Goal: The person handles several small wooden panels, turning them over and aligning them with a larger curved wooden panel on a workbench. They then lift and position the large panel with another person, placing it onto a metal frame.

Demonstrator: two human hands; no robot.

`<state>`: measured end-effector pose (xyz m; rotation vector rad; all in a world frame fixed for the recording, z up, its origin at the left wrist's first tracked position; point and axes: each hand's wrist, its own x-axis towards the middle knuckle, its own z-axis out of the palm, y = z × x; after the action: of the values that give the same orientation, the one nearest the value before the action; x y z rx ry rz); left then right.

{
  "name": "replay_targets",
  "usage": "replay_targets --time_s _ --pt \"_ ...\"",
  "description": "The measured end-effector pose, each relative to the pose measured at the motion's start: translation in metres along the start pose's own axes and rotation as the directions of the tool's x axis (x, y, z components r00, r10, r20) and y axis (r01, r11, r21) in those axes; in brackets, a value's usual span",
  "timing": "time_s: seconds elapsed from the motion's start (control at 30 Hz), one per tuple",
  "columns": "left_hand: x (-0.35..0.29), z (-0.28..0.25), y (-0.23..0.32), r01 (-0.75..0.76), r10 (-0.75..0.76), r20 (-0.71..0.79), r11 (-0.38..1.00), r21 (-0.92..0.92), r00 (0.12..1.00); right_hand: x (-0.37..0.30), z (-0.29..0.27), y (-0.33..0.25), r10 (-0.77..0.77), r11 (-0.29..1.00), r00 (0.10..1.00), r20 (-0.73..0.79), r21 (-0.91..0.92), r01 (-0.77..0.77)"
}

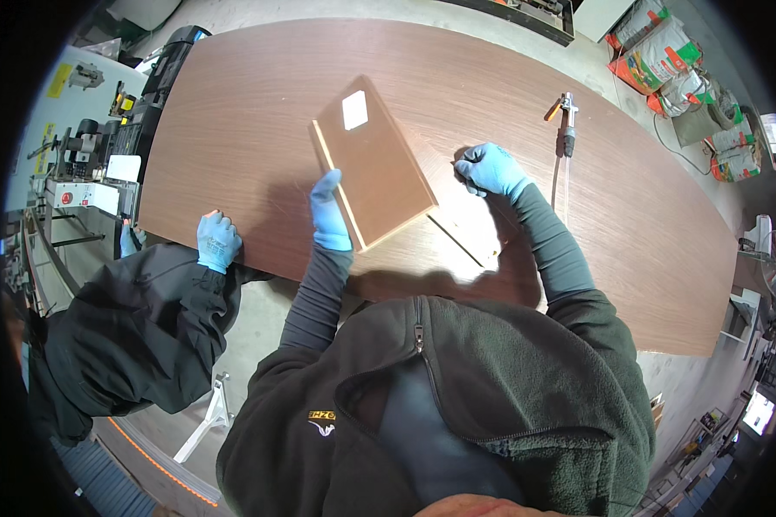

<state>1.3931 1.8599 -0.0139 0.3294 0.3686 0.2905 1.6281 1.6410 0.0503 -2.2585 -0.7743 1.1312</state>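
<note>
My left hand (pixel 328 211), in a blue glove, grips the pale long edge of a brown wooden panel (pixel 375 164). The panel is tilted up off the table and has a blank-looking white label near its far end. To the right, my right hand (pixel 494 170), also gloved in blue, hovers at or just over the tabletop with curled fingers. Whatever it may hold is hidden. A bright patch of light lies on the table below it, with a thin dark line running from the panel's near corner.
The wide brown wood-grain table (pixel 664 250) carries an air blow gun (pixel 567 129) with a hose at right. A co-worker's gloved hand (pixel 219 241) rests by the left edge. Machinery (pixel 86 142) stands beyond it; filled bags (pixel 664 56) stand at the far right.
</note>
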Motion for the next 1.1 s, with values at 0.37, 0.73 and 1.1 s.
replay_targets --time_s 0.37,0.73,1.1 --pt "0.040 -0.018 0.026 -0.092 0.092 -0.054 0.996 0.008 0.994 0.057 0.002 -0.067 -0.143 0.916 0.965 -0.222 -0.398 0.044" --pt "0.030 0.013 0.018 -0.135 0.154 -0.145 0.982 0.129 0.977 0.104 -0.007 -0.075 -0.078 0.997 0.992 0.099 0.014 0.077" --pt "0.031 0.009 0.017 -0.142 0.180 -0.175 0.967 0.211 0.968 0.098 -0.004 -0.069 -0.161 0.987 0.983 0.091 -0.009 0.162"
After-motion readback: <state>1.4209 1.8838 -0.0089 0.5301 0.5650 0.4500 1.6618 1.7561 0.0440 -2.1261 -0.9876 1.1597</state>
